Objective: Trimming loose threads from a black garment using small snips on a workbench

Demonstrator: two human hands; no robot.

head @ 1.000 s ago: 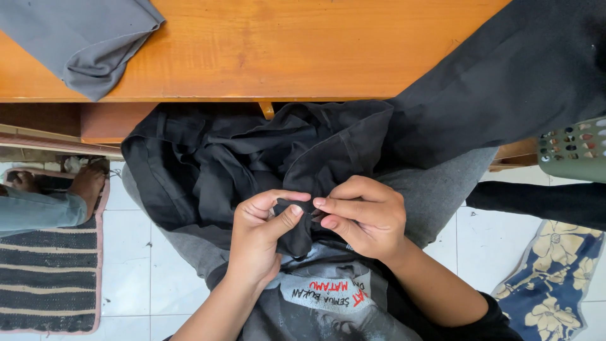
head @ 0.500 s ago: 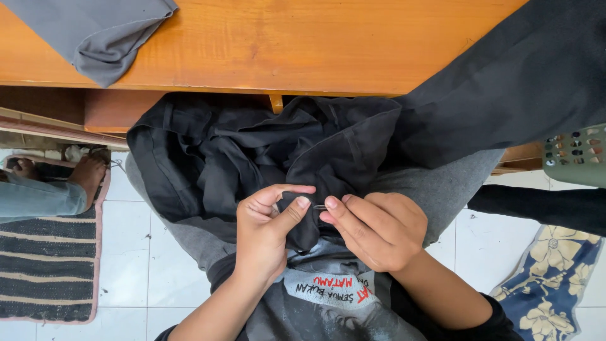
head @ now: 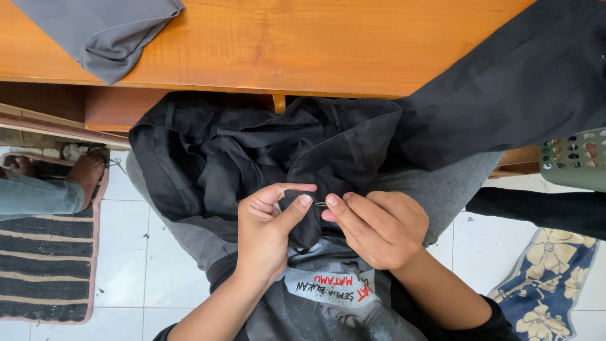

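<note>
The black garment (head: 265, 151) drapes from the table (head: 303, 44) edge onto the lap, where the left hand (head: 268, 230) pinches a fold and the right hand (head: 372, 227) pinches a needle (head: 320, 204) at that fold, floor free on both sides.

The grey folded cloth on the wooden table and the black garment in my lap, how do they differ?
The grey folded cloth is lighter in colour; the black garment is darker. The cloth lies flat and untouched; the garment is bunched and pinched by the left hand and right hand. Both are plain fabric.
</note>
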